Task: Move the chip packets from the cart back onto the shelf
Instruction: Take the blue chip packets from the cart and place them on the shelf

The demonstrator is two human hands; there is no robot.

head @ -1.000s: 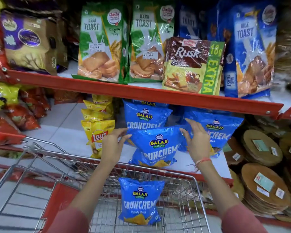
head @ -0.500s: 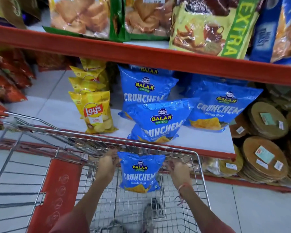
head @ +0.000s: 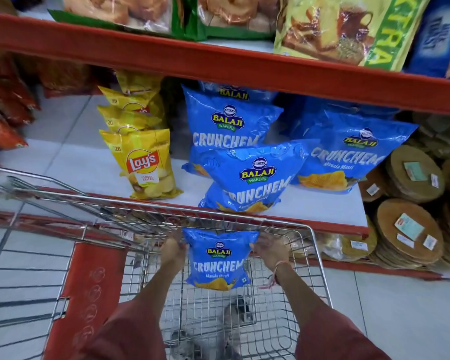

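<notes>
A blue Balaji Crunchem chip packet (head: pixel 218 259) hangs upright inside the wire cart (head: pixel 320 255). My left hand (head: pixel 172 252) pinches its upper left corner and my right hand (head: pixel 269 249) pinches its upper right corner. Just beyond the cart's front rim lies the white shelf (head: pixel 322 207). On it a Crunchem packet (head: pixel 250 178) leans at the front edge, with two more (head: pixel 226 131) (head: pixel 348 154) standing behind it.
Yellow Lay's packets (head: pixel 143 162) stand in a row left of the blue ones. The red upper shelf lip (head: pixel 244 63) overhangs the packets, with toast and rusk packs on it. Round brown packs (head: pixel 411 172) stack at right. The cart's red seat flap (head: pixel 89 287) is at lower left.
Both hands left the packet set on the shelf, dropped into the cart and took the last blue packet by its top corners. The view tilted down and closer.
</notes>
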